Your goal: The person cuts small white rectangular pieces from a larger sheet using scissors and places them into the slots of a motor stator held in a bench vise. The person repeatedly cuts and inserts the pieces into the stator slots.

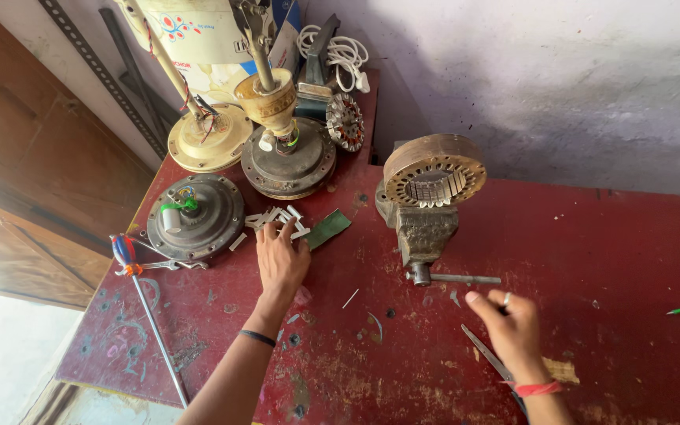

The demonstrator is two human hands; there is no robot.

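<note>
Reaching forward, left hand [280, 260] lies palm down, fingers spread, fingertips touching a pile of small white strips [275, 218] on the red workbench [607, 260]. Right hand [513, 327] is held loosely curled above the bench, ring on one finger, thumb out; scissors [488, 358] run under it, whether gripped cannot tell. Green card piece [327, 228] just right of the strips. Bench vise [425, 236] with a slotted stator ring [433, 175] stands between the hands, farther back. Fan motor housings [195, 216] sit left and behind; screwdriver [139, 291] at left edge.
</note>
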